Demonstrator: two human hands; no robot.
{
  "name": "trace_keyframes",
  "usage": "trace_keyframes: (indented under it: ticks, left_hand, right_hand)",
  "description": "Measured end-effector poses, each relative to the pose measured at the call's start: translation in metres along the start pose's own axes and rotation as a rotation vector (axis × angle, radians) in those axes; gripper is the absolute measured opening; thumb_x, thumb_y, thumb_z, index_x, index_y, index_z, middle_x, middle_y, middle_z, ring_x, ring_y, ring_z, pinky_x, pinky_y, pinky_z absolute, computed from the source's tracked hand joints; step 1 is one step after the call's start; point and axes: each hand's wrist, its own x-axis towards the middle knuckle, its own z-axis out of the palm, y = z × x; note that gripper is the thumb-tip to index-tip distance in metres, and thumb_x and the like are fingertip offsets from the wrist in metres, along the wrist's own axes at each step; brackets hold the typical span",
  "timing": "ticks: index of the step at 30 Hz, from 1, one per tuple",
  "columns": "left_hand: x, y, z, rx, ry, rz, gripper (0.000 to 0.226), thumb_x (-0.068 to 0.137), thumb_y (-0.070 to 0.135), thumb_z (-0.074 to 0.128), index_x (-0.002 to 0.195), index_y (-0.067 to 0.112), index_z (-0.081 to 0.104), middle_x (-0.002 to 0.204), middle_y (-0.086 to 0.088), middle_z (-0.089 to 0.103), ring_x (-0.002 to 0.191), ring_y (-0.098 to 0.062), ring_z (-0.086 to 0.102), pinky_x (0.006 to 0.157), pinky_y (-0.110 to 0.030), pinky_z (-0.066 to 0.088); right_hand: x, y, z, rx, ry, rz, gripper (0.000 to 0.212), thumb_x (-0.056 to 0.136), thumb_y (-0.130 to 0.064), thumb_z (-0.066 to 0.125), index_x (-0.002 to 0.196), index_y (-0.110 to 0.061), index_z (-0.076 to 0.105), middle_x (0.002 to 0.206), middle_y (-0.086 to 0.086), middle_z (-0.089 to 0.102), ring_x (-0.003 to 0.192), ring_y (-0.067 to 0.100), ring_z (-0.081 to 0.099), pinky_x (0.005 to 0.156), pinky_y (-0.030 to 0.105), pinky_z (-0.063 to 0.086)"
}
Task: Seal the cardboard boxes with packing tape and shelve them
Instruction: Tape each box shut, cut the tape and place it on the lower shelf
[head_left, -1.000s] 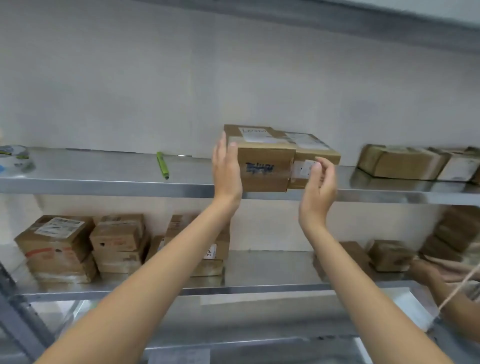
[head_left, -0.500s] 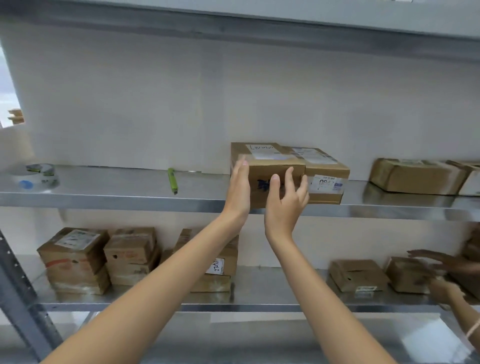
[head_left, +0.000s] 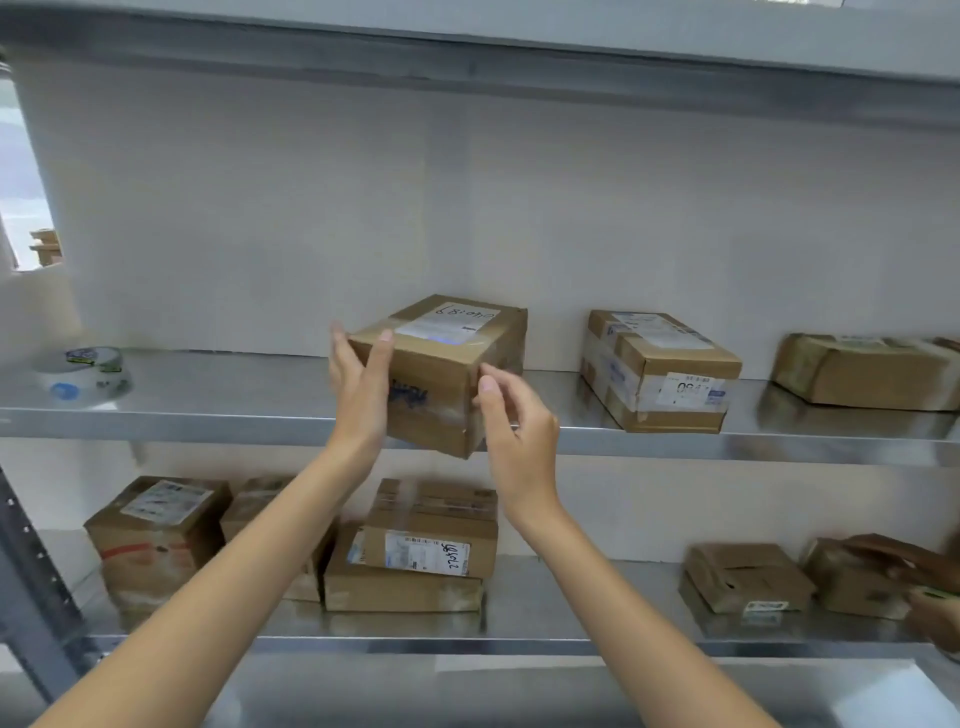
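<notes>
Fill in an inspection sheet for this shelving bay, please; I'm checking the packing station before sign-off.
Surface: metal upper shelf and lower shelf, both carrying boxes.
Job's things: held box skewed on the upper shelf, one corner over the front edge; taped box and another box to its right; stacked boxes below.
Clutter: tape roll at the upper shelf's left end.
Grips: left hand flat against the held box's left side; right hand at its right corner, fingers loosely curled, contact unclear.
Cables: nothing seen.
Surroundings: pale back wall; another person's hands on a lower-shelf box at the right.
</notes>
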Motion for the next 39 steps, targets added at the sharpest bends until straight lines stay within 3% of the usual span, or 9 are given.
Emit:
trace_keyframes:
  ticks: [3, 9, 13, 18, 25, 30, 34, 37, 39]
  left_hand:
    - [-0.012, -0.002, -0.017, 0.057, 0.100, 0.042, 0.100, 0.084, 0.065, 0.051, 0.156, 0.024, -0.004, 0.163, 0.002, -0.003, 0.150, -0.016, -0.002, 0.119, -0.040, 0.007]
    - [-0.060, -0.006, -0.006, 0.090, -0.131, -0.024, 0.089, 0.082, 0.068, 0.031, 0.155, 0.033, -0.007, 0.159, 0.020, -0.020, 0.148, -0.004, -0.012, 0.122, -0.040, 0.002]
    - [-0.049, -0.007, -0.012, 0.053, -0.192, -0.060, 0.073, 0.093, 0.059, 0.028, 0.152, 0.039, -0.008, 0.159, 0.019, -0.021, 0.147, -0.002, -0.013, 0.119, -0.033, 0.000]
    - [-0.035, 0.000, -0.036, -0.017, -0.250, -0.075, 0.076, 0.088, 0.066, 0.025, 0.151, 0.041, -0.010, 0.160, 0.019, -0.018, 0.145, 0.004, -0.013, 0.118, -0.030, -0.002]
    - [0.027, 0.035, -0.118, -0.253, -0.224, 0.019, 0.069, 0.087, 0.073, 0.027, 0.137, 0.033, 0.052, 0.134, 0.006, 0.061, 0.124, -0.009, 0.056, 0.109, -0.037, 0.042]
    - [0.103, 0.036, -0.195, -0.224, -0.097, -0.045, 0.061, 0.092, 0.072, 0.027, 0.119, 0.033, 0.065, 0.117, 0.001, 0.071, 0.108, -0.018, 0.067, 0.099, -0.048, 0.050]
    - [0.137, 0.001, -0.224, -0.134, 0.031, -0.129, 0.090, 0.069, 0.088, 0.042, 0.137, 0.030, 0.052, 0.141, 0.004, 0.053, 0.123, -0.014, 0.052, 0.114, -0.040, 0.031]
    - [0.150, -0.020, -0.231, -0.119, 0.083, -0.135, 0.073, 0.089, 0.068, 0.037, 0.147, 0.022, 0.039, 0.141, 0.014, 0.037, 0.127, -0.009, 0.038, 0.116, -0.031, 0.021]
    - [0.158, -0.031, -0.232, -0.136, 0.104, -0.093, 0.047, 0.100, 0.051, 0.038, 0.138, 0.024, 0.046, 0.128, 0.013, 0.045, 0.120, -0.008, 0.041, 0.112, -0.027, 0.025]
  right_hand:
    - [0.022, 0.007, 0.009, -0.034, 0.052, -0.068, 0.026, 0.098, -0.026, 0.050, 0.100, -0.011, 0.071, 0.096, -0.002, 0.066, 0.091, 0.003, 0.060, 0.081, 0.019, 0.046]
    - [0.113, 0.042, 0.025, 0.009, 0.141, 0.470, 0.058, 0.100, -0.049, 0.039, 0.144, -0.011, 0.041, 0.147, 0.008, 0.043, 0.133, 0.022, 0.042, 0.113, 0.036, 0.032]
    - [0.124, 0.047, 0.032, 0.037, 0.034, 0.640, 0.068, 0.094, -0.066, 0.028, 0.133, -0.015, 0.052, 0.132, 0.003, 0.058, 0.120, 0.022, 0.053, 0.108, 0.041, 0.040]
    - [0.109, 0.013, 0.031, 0.032, 0.171, 0.489, 0.042, 0.101, -0.052, 0.036, 0.108, -0.018, 0.058, 0.114, 0.003, 0.060, 0.104, 0.018, 0.052, 0.093, 0.033, 0.040]
    - [0.100, -0.058, 0.073, 0.055, 0.134, 0.233, 0.055, 0.098, -0.057, 0.039, 0.079, -0.009, 0.058, 0.075, 0.005, 0.055, 0.076, 0.015, 0.049, 0.071, 0.033, 0.042]
    - [0.092, -0.048, 0.151, 0.114, -0.092, 0.244, 0.078, 0.089, -0.065, 0.042, 0.098, 0.010, 0.061, 0.101, 0.027, 0.065, 0.092, 0.034, 0.065, 0.089, 0.045, 0.050]
    - [0.075, -0.028, 0.212, 0.151, -0.129, 0.301, 0.030, 0.101, -0.036, 0.048, 0.090, -0.014, 0.066, 0.102, 0.010, 0.066, 0.084, -0.002, 0.063, 0.079, 0.021, 0.047]
    - [0.063, -0.016, 0.239, 0.163, -0.099, 0.318, 0.030, 0.100, -0.037, 0.048, 0.115, -0.016, 0.064, 0.109, -0.004, 0.059, 0.098, 0.004, 0.057, 0.077, 0.005, 0.040]
    - [0.061, -0.013, 0.246, 0.192, -0.075, 0.324, 0.017, 0.101, -0.032, 0.047, 0.102, -0.026, 0.063, 0.095, -0.017, 0.059, 0.089, -0.008, 0.056, 0.070, -0.001, 0.039]
